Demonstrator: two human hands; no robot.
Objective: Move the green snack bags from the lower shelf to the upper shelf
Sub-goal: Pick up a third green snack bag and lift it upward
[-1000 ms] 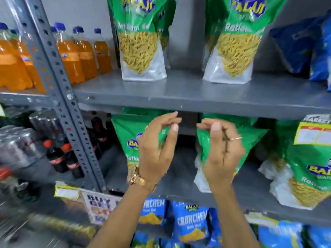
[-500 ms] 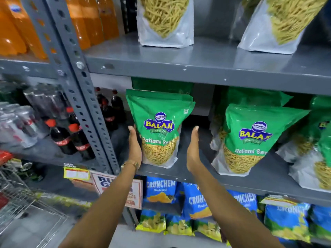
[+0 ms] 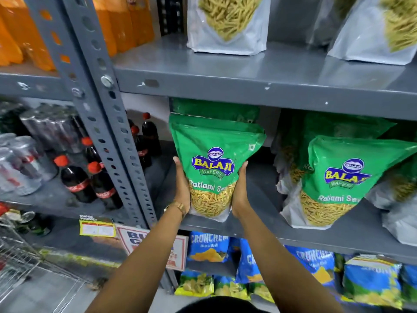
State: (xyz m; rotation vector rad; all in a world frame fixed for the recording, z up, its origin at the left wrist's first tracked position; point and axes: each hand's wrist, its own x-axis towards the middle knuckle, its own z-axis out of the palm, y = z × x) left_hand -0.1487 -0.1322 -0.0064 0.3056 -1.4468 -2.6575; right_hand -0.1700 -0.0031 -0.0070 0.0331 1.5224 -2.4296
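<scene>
Left hand [image 3: 181,190] and right hand [image 3: 239,191] flat against opposite sides of one green snack bag [image 3: 214,168], palms in, fingers up: two-hand clamp on the bag. Gold watch [image 3: 177,206] on left wrist.

Bag upright at the front edge of the lower shelf [image 3: 266,231]; can't tell if its base touches the shelf or is just lifted. Glossy stand-up pouch, green top, clear bottom panel showing thin yellow sev sticks, print "BALAJI WAFERS / Ratlami Sev". Another green pouch directly behind it.

Second green bag [image 3: 334,181] to the right on the same shelf, well apart from the held one, upright, more pouches behind and beside it.

Upper shelf [image 3: 248,86] is grey painted steel, chipped along the lip. Two bags [image 3: 228,26] of the same type stand on it, only the clear bottoms in view.

Perforated grey steel upright [image 3: 108,123] divides the bays. Left bay: orange soda bottles [image 3: 121,26] up top, cola bottles [image 3: 76,179] with red caps and shrink-wrapped cans [image 3: 24,154] below.

Under the lower shelf: blue Crunchem bags [image 3: 208,247], yellow-green packets beneath. Yellow price tag [image 3: 97,227] on the shelf edge at left. Wire cart [image 3: 20,263] bottom left.
</scene>
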